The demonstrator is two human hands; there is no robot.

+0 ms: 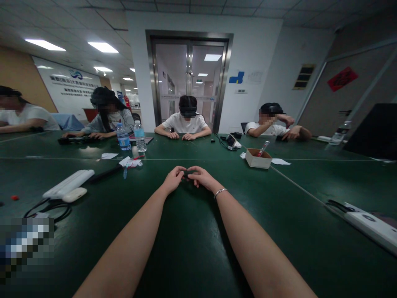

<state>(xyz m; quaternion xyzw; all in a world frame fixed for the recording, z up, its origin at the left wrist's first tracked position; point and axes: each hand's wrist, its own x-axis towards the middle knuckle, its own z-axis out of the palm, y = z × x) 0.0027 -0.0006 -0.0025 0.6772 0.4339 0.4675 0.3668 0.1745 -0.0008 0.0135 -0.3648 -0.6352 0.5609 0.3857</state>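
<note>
While both hands' fingers pinch it, the small dark object (186,174) lies crosswise, left-to-right.

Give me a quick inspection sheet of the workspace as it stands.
Surface: dark green table, shared.
Job's things: small dark object pinched between both hands; too small to identify.
Clutter: two water bottles, cardboard box, paper scraps, white power strips.
Grippers: left hand and right hand meet at the fingertips on the object; a bracelet on the right wrist.
Cables: black cable looped at left.
Surroundings: four seated people across the table, glass double door behind.
</note>
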